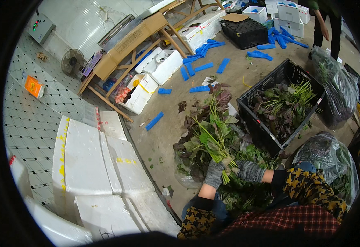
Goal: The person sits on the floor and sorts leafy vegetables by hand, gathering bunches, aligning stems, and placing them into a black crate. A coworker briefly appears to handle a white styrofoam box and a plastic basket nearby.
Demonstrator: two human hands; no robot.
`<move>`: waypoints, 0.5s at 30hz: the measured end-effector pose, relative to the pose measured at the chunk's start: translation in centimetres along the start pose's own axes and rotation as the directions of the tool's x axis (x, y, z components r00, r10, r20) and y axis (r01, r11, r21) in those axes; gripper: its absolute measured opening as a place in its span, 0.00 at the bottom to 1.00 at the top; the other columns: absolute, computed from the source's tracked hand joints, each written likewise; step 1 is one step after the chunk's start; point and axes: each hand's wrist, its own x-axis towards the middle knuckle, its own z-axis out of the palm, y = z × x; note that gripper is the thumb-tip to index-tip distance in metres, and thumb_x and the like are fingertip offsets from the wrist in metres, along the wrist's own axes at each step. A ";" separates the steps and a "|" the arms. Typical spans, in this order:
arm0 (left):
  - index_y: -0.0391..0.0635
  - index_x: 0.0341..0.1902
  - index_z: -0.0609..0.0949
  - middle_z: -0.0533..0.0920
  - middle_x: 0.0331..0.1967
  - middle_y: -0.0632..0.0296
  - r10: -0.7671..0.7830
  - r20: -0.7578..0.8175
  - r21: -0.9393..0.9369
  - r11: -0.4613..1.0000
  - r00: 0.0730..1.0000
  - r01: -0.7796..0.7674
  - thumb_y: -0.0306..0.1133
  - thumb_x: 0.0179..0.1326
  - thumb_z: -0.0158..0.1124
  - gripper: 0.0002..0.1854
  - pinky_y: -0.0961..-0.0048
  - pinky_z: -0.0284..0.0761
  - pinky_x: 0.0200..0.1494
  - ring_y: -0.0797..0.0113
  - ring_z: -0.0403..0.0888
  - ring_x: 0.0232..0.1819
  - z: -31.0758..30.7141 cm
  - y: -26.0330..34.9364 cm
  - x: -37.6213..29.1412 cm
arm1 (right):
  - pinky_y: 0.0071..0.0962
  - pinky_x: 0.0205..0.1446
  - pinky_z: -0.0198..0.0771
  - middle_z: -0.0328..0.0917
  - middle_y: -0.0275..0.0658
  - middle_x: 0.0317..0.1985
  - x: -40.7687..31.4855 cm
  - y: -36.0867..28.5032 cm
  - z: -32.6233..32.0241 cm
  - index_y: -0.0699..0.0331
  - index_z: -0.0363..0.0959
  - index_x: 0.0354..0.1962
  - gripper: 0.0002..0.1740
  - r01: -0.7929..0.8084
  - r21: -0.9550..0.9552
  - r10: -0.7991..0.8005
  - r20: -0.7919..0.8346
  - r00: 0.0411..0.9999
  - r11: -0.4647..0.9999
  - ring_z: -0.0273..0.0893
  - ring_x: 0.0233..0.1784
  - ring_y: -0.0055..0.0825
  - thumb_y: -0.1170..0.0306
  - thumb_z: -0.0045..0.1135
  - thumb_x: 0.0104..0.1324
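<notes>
My left hand [215, 173], in a grey knit glove, is closed around the stems of a bunch of leafy greens [212, 140]. The leaves point away from me, some green and some purple; the cut stem ends stick out below the fist. From the other side my right hand [250, 171], gloved the same way, pinches at these stems; its fingertips are partly hidden. Beneath and around both hands lies a heap of loose leafy stems [248, 194], part of it on a clear plastic bag [187, 180].
Right of the heap stands a black plastic crate [244, 114] holding bunches. Stuffed plastic bags [337, 89] are at the right. White foam boxes [84, 154] line the left. Blue mesh sleeves [204, 66] litter the concrete floor. Another person's hand [324, 32] hangs at the top right.
</notes>
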 end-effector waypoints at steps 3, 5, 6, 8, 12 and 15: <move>0.40 0.38 0.73 0.78 0.26 0.60 0.061 -0.021 -0.076 0.995 0.998 -0.062 0.28 0.48 0.63 0.14 0.80 0.65 0.13 0.74 0.71 0.13 -0.4 -0.3 -0.3 | 0.36 0.40 0.66 0.71 0.56 0.35 0.0 0.3 1.0 0.71 0.63 0.45 0.25 0.051 0.012 -0.051 -0.021 0.998 0.999 0.70 0.37 0.49 0.58 0.45 0.58; 0.40 0.39 0.73 0.78 0.26 0.60 0.115 -0.073 -0.099 0.988 0.991 -0.122 0.29 0.48 0.63 0.14 0.80 0.64 0.12 0.75 0.70 0.12 0.2 0.7 -1.1 | 0.35 0.42 0.66 0.71 0.56 0.36 0.0 -0.6 0.5 0.70 0.63 0.46 0.25 0.033 0.021 -0.033 -0.005 0.999 0.999 0.69 0.39 0.50 0.58 0.45 0.57; 0.40 0.40 0.72 0.78 0.26 0.59 0.153 -0.027 -0.077 0.985 0.988 -0.155 0.29 0.48 0.63 0.15 0.79 0.64 0.11 0.73 0.71 0.11 0.8 0.9 -0.7 | 0.35 0.42 0.66 0.71 0.55 0.37 0.0 0.4 0.6 0.69 0.63 0.47 0.25 0.142 0.036 -0.138 -0.105 0.985 0.989 0.69 0.39 0.50 0.59 0.46 0.57; 0.40 0.39 0.73 0.78 0.27 0.59 0.152 0.070 -0.123 0.982 0.986 -0.142 0.30 0.48 0.62 0.14 0.77 0.68 0.17 0.72 0.73 0.17 0.6 2.2 -1.8 | 0.36 0.41 0.66 0.70 0.55 0.38 0.4 1.7 2.0 0.68 0.62 0.48 0.25 0.214 0.002 -0.212 -0.139 0.967 0.977 0.69 0.39 0.49 0.59 0.46 0.57; 0.41 0.34 0.75 0.77 0.24 0.63 0.130 0.021 -0.057 0.990 0.991 -0.129 0.28 0.48 0.62 0.10 0.80 0.70 0.20 0.76 0.72 0.18 1.6 2.1 -1.4 | 0.38 0.33 0.66 0.72 0.53 0.31 0.1 0.4 0.9 0.67 0.64 0.43 0.22 0.151 -0.044 -0.154 -0.098 0.983 0.988 0.70 0.32 0.50 0.59 0.45 0.57; 0.39 0.39 0.70 0.76 0.24 0.59 0.239 0.028 -0.117 0.965 0.971 -0.234 0.27 0.46 0.63 0.17 0.82 0.66 0.13 0.74 0.71 0.13 1.5 1.8 -1.1 | 0.38 0.32 0.67 0.72 0.53 0.30 -0.1 -0.7 0.2 0.66 0.64 0.43 0.21 0.109 -0.009 -0.109 -0.061 0.992 0.994 0.70 0.31 0.49 0.58 0.44 0.58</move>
